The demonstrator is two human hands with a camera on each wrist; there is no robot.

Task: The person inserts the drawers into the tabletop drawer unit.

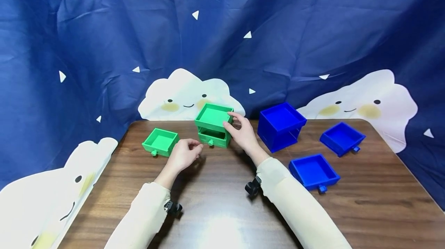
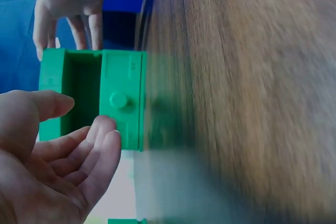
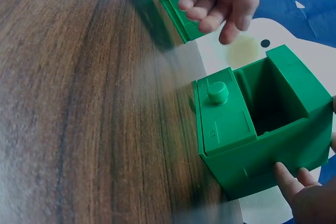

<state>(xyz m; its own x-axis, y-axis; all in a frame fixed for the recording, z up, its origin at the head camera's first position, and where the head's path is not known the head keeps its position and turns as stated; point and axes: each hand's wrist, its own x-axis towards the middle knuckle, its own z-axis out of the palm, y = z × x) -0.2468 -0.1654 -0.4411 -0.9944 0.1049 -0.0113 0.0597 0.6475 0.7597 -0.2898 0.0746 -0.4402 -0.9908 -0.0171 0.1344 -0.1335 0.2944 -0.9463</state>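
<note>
A small green cabinet (image 1: 214, 116) stands at the table's back, a tray-like rim round its top. Its lower slot holds a green drawer (image 2: 121, 99) with a round knob, pushed in; the slot above it is bare. My right hand (image 1: 243, 131) touches the cabinet's right side, thumb and fingertips (image 3: 286, 179) resting along that wall. In front of the cabinet's left part is my left hand (image 1: 184, 154), fingers loosely bent and nothing between them. Left of that hand, a second green drawer (image 1: 160, 141) lies on the table, partly overlapped by it in the head view.
A blue cabinet (image 1: 281, 125) with an open front stands just right of my right hand. Two blue drawers (image 1: 342, 139) lie further right, the nearer blue drawer (image 1: 314, 171) beside my right sleeve. A blue cloth with clouds hangs behind the wooden table (image 1: 215, 195).
</note>
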